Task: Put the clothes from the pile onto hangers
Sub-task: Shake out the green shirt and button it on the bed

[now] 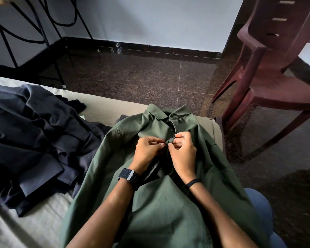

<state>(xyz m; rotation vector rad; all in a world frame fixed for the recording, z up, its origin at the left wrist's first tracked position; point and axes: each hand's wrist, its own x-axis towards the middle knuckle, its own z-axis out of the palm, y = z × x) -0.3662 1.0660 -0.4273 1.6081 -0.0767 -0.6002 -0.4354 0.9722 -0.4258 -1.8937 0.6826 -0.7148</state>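
The green shirt [168, 203] looks light and limp, a soft woven cloth that sags wherever it is unsupported, so it is best taken at the collar or shoulders. It is olive, collared, buttoned down the front, spread over the person's lap beside the bed [100, 106]. The left hand [147, 151] and right hand [183, 153] both pinch its placket just below the collar. Dark clothes [34, 140] lie heaped on the bed, left of the shirt.

chair [268, 83] cut off at right edge, green shirt [161, 203] hem below frame
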